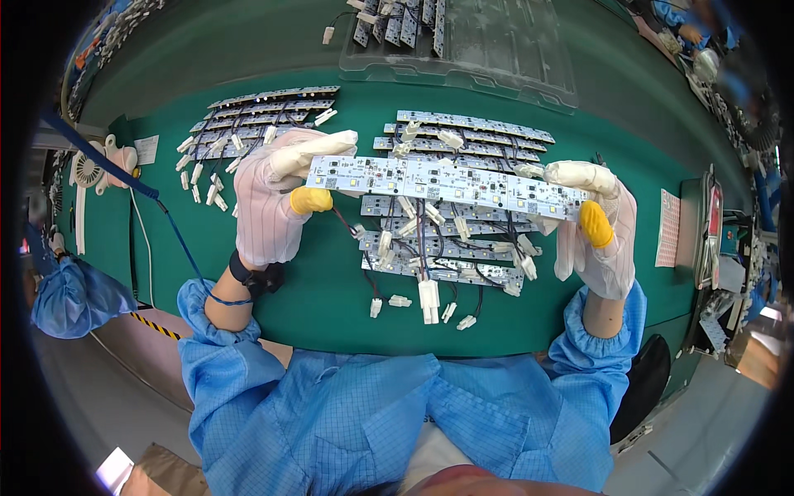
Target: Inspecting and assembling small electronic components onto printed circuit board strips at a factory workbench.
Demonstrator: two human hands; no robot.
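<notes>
A long white LED circuit board strip is held up level between my two gloved hands, its component side showing. My left hand pinches its left end, a yellow-covered thumb in front and the fingers behind. At the right end, my right hand grips it the same way. A white connector hangs from wires below the strip's middle. Behind and beneath it lies a stack of similar strips with wired white connectors, partly hidden by the held one.
On the green mat, another group of strips lies at the left. A clear plastic tray stands at the back with more strips. A small fan is at far left, a red-marked sheet at right. A blue cord runs to my left wrist.
</notes>
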